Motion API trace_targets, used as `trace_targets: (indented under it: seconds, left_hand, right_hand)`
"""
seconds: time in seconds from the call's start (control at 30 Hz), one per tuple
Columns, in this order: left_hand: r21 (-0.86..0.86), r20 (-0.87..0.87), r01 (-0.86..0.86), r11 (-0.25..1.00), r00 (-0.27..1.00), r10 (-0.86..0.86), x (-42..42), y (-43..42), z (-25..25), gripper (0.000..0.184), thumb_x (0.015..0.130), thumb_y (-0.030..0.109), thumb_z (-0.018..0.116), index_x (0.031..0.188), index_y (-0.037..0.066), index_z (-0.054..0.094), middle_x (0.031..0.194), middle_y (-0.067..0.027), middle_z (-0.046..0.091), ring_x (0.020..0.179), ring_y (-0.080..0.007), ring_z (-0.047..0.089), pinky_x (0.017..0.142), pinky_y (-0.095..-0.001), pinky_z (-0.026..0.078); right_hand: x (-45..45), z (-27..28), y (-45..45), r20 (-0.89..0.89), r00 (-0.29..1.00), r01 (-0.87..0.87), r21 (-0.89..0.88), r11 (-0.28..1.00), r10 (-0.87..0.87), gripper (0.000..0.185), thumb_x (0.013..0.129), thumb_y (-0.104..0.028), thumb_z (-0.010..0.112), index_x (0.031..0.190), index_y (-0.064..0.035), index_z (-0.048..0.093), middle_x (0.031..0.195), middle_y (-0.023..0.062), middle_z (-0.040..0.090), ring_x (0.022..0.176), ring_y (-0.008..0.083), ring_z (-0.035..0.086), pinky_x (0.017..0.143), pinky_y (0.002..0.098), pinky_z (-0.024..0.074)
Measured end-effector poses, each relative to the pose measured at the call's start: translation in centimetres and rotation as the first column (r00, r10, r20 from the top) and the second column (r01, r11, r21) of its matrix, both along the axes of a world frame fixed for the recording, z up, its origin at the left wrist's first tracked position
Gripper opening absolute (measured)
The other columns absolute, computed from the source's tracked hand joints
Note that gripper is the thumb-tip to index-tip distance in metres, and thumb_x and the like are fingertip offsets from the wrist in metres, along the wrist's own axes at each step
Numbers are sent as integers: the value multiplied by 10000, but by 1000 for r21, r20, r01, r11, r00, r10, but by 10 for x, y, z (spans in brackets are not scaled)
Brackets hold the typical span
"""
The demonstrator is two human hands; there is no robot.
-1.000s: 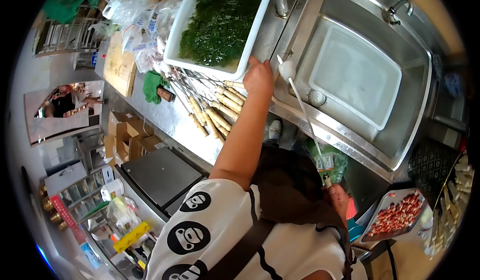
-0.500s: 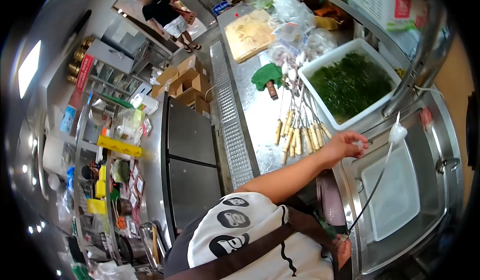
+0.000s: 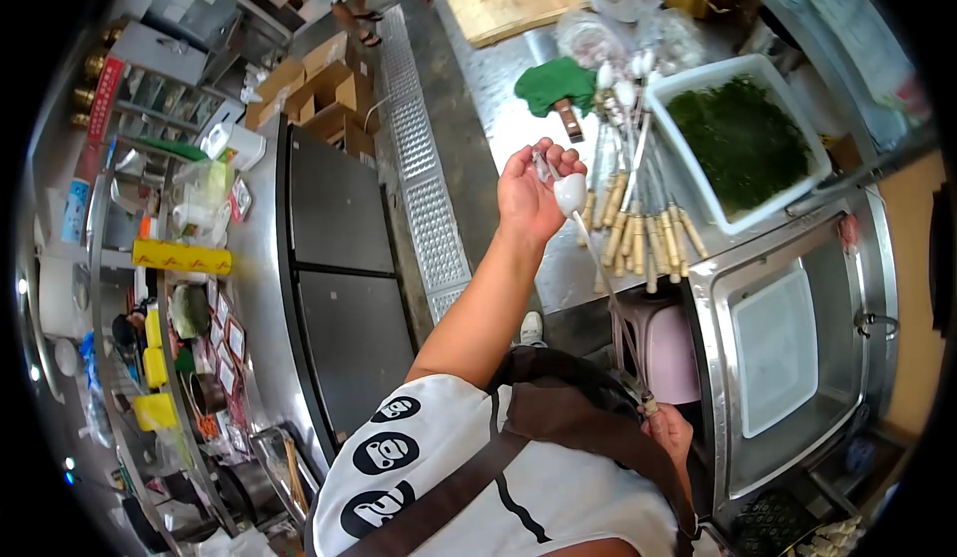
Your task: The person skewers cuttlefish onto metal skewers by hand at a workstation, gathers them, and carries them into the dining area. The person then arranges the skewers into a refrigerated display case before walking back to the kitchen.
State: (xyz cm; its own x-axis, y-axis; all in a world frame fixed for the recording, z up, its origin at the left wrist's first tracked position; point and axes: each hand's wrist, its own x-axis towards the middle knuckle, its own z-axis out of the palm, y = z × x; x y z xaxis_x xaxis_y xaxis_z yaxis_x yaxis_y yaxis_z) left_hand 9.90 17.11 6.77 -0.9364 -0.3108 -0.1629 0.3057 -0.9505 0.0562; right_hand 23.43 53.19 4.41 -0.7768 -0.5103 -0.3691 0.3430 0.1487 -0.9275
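My right hand (image 3: 670, 434) is closed round the wooden handle of a long metal skewer (image 3: 610, 283). The skewer slants up to the left, and a smooth white rounded piece (image 3: 570, 194) is threaded near its far end. Right beside that piece my left hand (image 3: 533, 193) is held palm up, fingers curled round a small translucent whitish piece (image 3: 543, 166). Several wooden-handled skewers (image 3: 653, 243) lie on the steel counter (image 3: 498, 94) beyond, some bearing white pieces at their far ends. A green cloth (image 3: 554, 86) and a brown-handled tool (image 3: 568, 119) lie beside them.
A white tub (image 3: 740, 226) of dark green leafy strands in liquid stands on the counter. Right of me is a steel sink (image 3: 713, 358) with a translucent tray (image 3: 776, 358). A pinkish bin (image 3: 670, 358) sits below the counter. A person's legs (image 3: 344, 4) show by the cardboard boxes (image 3: 324, 94).
My left hand has moved left from beside the sink, turning palm up. The skewer has swung left from over the sink, bringing its white piece to the left hand. The view has shifted too.
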Motion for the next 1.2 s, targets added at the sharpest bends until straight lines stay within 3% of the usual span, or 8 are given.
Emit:
trace_targets:
  seconds: [0.03,0.23,0.4,0.53,0.8,0.93,1.0,1.2]
  left_hand:
    - [31,-138,25,999,990,-20,6,-12,-2,207,872,234,390,792,49,436,694,-43,431,707,-196,438,727,-337,426]
    - [159,9,-31,987,1000,30,32,-75,-23,335,901,384,410,759,81,416,661,-24,385,653,-172,399,609,-300,407]
    - [-122,2,-53,991,999,54,41,-102,-37,315,923,380,382,783,102,427,644,-5,372,614,-152,379,576,-292,390]
    - [-139,14,-84,987,996,87,45,-111,-41,314,925,386,373,782,112,425,639,-7,369,611,-154,376,576,-301,385]
    - [-324,114,-125,938,979,170,38,-103,-32,332,932,400,360,740,130,380,622,12,310,581,-125,326,562,-267,344]
    - [-258,119,-154,954,975,189,35,-101,-38,340,920,422,383,737,135,379,621,22,309,579,-113,324,561,-247,342]
    - [-93,57,-153,984,986,158,33,-103,-43,340,909,433,407,738,140,381,621,32,311,575,-97,324,553,-227,341]
    - [-123,105,-133,983,984,146,28,-97,-37,363,900,466,397,735,143,380,606,35,311,558,-86,324,522,-211,332]
  right_hand:
    - [2,-1,-7,7,1000,-17,13,1000,17,217,889,-146,501,961,44,579,642,26,535,527,62,456,496,192,366]
    - [11,5,-56,26,996,-90,135,987,87,223,891,-159,504,950,36,596,641,22,540,551,56,477,521,186,382]
    - [13,11,-84,44,997,-66,174,983,59,209,889,-160,508,939,16,609,629,10,540,542,42,468,501,182,373]
    - [8,8,-95,-20,991,-120,237,964,129,215,890,-172,507,936,9,612,627,5,539,544,39,467,495,180,368]
    - [4,15,-108,128,989,-97,190,977,73,242,891,-201,503,908,17,609,597,-1,511,524,43,443,478,188,346]
    - [1,13,-111,91,991,-111,193,975,95,257,893,-214,500,906,18,610,594,-2,507,523,44,439,483,188,345]
    - [1,10,-110,122,989,-102,174,979,81,267,892,-222,503,901,22,611,593,1,508,524,45,440,480,189,343]
    - [-3,13,-108,177,982,-93,176,980,61,276,887,-230,511,902,25,617,593,1,512,524,43,437,483,187,338]
